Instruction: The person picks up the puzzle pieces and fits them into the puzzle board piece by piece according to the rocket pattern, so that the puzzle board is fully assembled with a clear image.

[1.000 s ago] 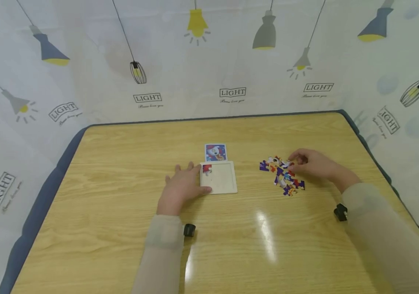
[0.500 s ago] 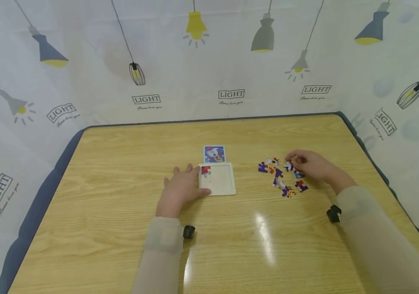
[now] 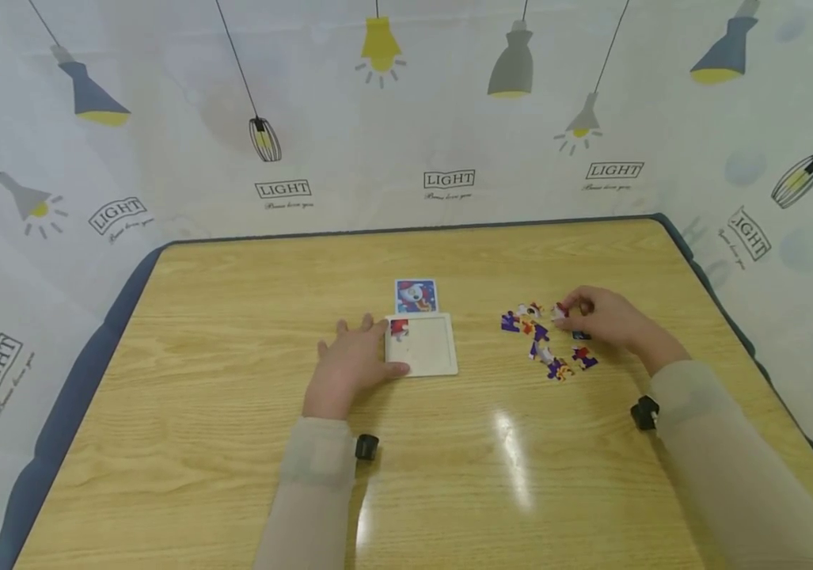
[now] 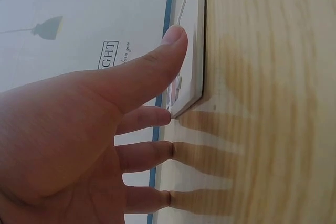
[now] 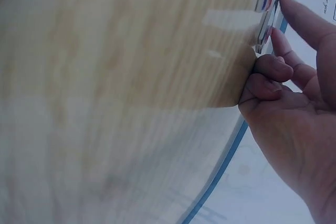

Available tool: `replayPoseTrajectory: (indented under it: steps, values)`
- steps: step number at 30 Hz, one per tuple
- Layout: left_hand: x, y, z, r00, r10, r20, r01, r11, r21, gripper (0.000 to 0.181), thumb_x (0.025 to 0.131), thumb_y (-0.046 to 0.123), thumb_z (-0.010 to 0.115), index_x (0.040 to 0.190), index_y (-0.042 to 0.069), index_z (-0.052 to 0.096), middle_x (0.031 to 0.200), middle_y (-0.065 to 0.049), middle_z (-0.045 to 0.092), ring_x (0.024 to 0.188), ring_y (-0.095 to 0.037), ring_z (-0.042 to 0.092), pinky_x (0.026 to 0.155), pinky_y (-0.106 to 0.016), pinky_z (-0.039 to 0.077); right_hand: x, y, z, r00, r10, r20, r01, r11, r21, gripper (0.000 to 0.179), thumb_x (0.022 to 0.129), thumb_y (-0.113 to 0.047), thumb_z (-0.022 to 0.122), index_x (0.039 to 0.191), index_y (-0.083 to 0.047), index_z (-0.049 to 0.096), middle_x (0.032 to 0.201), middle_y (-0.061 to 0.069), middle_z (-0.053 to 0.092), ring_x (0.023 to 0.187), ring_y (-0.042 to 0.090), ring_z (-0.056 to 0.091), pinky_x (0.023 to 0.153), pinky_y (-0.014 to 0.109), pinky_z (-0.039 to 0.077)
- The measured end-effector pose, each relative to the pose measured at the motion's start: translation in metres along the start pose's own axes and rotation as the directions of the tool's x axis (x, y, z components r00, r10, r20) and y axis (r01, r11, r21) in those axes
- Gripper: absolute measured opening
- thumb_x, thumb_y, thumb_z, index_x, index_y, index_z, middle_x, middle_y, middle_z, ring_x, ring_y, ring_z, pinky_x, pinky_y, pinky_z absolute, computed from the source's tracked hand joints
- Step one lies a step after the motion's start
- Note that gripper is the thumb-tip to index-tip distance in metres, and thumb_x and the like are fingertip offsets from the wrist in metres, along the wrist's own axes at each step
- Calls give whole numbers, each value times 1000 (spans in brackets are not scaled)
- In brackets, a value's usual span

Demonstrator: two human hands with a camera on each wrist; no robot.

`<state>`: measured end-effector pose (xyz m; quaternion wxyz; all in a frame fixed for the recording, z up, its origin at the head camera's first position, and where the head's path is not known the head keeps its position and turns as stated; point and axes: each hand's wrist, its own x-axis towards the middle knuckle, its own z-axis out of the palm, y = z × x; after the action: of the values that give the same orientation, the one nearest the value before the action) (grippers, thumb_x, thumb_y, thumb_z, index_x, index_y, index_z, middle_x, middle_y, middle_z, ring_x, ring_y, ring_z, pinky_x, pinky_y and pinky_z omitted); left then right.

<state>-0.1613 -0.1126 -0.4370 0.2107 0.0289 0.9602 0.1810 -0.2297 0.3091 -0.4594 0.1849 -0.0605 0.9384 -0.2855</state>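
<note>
A square white puzzle tray (image 3: 427,348) lies on the table with one red piece (image 3: 399,327) in its far left corner. My left hand (image 3: 355,368) rests at the tray's left side, fingers spread and straight. In the left wrist view its thumb (image 4: 173,38) lies over the tray's rim and the index fingertip touches the corner. My right hand (image 3: 609,317) is at the loose jigsaw pieces (image 3: 541,352), thumb and index finger pinching a white and red puzzle piece (image 3: 559,312). The other right fingers are curled, resting on the table.
A picture card (image 3: 416,295) showing a white character lies just behind the tray. Wooden table (image 3: 221,396) surrounds everything, with a dark blue border and a lamp-print cloth (image 3: 349,103) behind. Black wrist cameras (image 3: 366,447) sit under both sleeves.
My right hand has spread the clustered pieces apart; a red and purple piece now lies separate at the near right. A white and red piece is between its fingertips. The left hand stays put.
</note>
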Motion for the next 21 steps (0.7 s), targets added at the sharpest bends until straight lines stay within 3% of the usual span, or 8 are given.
replayPoseTrajectory:
  steps: [5, 7, 13, 21]
  values:
    - [0, 0, 0, 1000, 0, -3, 0, 1000, -3, 96, 93, 60, 76, 169, 22, 32, 179, -12, 18, 164, -51, 9, 125, -81, 12, 0, -1, -2, 1000, -29, 11, 29, 1000, -12, 42, 113, -24, 52, 153, -11, 52, 102, 14, 56, 75, 23, 48, 64, 35, 41]
    - [0, 1, 1, 1000, 3, -6, -3, 1000, -1, 95, 93, 60, 76, 169, 22, 33, 179, -12, 19, 164, -51, 10, 125, -81, 12, -1, -1, -3, 1000, -19, 11, 19, 1000, -9, 46, 113, -25, 52, 155, -8, 48, 104, 16, 57, 76, 23, 50, 65, 36, 42]
    - [0, 1, 1, 1000, 4, -6, -4, 1000, 1, 96, 92, 61, 76, 169, 22, 33, 179, -12, 19, 164, -52, 10, 125, -81, 12, -1, 0, -2, 998, 60, -19, -61, 998, -14, 62, 104, -46, 67, 142, 2, 50, 106, 15, 51, 90, 26, 49, 73, 36, 41]
    - [1, -1, 3, 1000, 3, -14, -3, 1000, 3, 98, 91, 64, 75, 169, 22, 33, 179, -12, 20, 164, -52, 10, 124, -82, 12, -1, -3, 0, 997, 65, -29, -66, 998, -4, 56, 106, -41, 65, 138, 3, 54, 106, 15, 53, 90, 26, 50, 74, 35, 42]
